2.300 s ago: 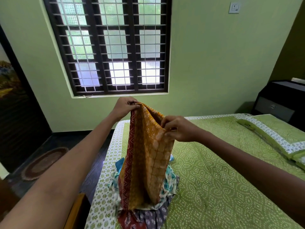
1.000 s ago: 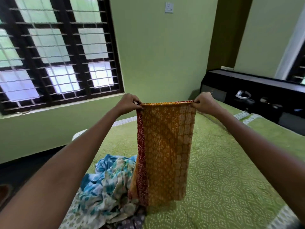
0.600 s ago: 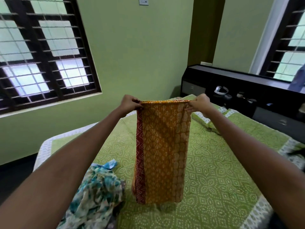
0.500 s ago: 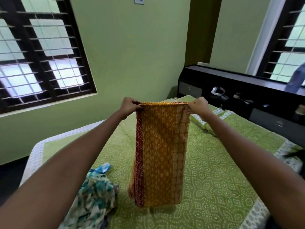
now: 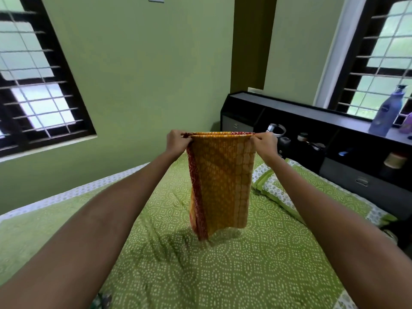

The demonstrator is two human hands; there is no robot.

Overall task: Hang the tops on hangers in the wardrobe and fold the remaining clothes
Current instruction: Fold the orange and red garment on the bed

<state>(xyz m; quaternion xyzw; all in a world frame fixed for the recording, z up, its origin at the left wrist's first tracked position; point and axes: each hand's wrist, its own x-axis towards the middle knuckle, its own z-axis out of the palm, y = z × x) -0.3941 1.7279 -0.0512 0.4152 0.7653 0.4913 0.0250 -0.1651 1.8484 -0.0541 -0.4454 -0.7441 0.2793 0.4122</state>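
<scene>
Both arms reach forward over the bed. The left hand pinches the left top corner of the cloth, fingers curled round the hem; the right hand pinches the right top corner the same way. The cloth, orange with a red band down its left side, hangs stretched between the 2 grips, doubled over so that 2 top edges show. Its lower edge is above or just at the bedspread, casting a shadow there; whether it touches cannot be told. Its far side is hidden, and the fingertips are tucked behind the hem.

At the bottom edge, by the left forearm, a scrap of patterned fabric is cut off by the frame. The bedspread lies flat and open below and left of the cloth. A pillow lies to the right, near the cloth. Behind it the dark headboard holds small items too blurred to name, and a purple bottle stands on its top. The window is blurred, its left part cut off.
</scene>
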